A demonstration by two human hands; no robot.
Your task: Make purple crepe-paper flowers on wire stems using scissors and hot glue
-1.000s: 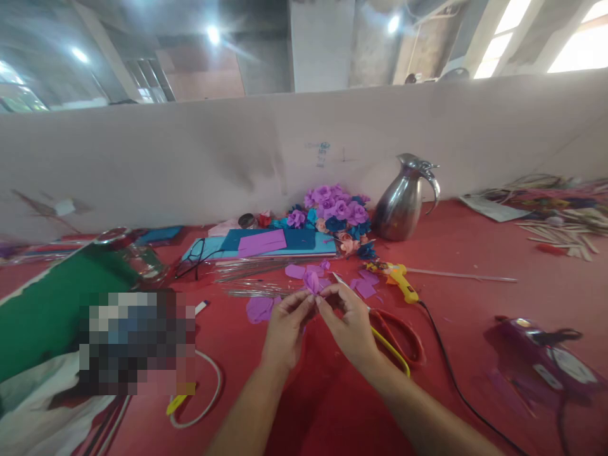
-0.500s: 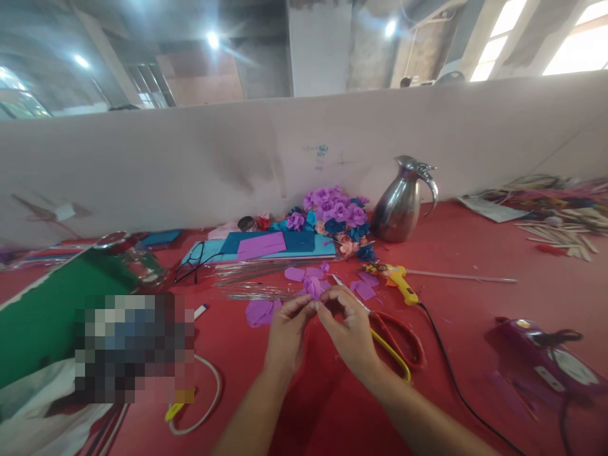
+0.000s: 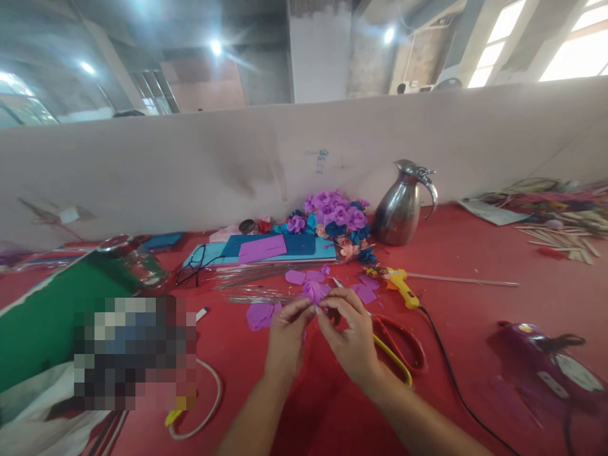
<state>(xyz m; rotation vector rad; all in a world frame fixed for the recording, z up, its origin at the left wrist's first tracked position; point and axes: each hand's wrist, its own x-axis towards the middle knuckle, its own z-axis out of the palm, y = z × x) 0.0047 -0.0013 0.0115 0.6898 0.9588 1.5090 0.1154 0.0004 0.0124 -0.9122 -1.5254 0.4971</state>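
Note:
A small purple paper flower (image 3: pixel 312 291) is pinched between the fingertips of both hands, low over the red table (image 3: pixel 313 430). My left hand (image 3: pixel 287 329) is closed on its base from the left. From the right, my right hand (image 3: pixel 350 326) grips the same base with thumb and forefinger. Purple paper petals (image 3: pixel 261 315) lie in a pile left of the hands, and more petals (image 3: pixel 365 292) lie to the right. Scissors with red and yellow handles (image 3: pixel 401 345) rest beside my right hand, partly hidden by it.
A yellow glue gun (image 3: pixel 403 288) with a black cord lies to the right. Behind are finished paper flowers (image 3: pixel 339 212), a steel jug (image 3: pixel 399 206), coloured sheets (image 3: pixel 301 244), thin wires (image 3: pixel 256 278) and glasses (image 3: pixel 197 266). A purple device (image 3: pixel 546 354) sits far right, a green panel (image 3: pixel 61 310) left.
The view has shifted very slightly. Both hands stay at the same spot with the paper flower, and their fingers have moved only a little around its base.

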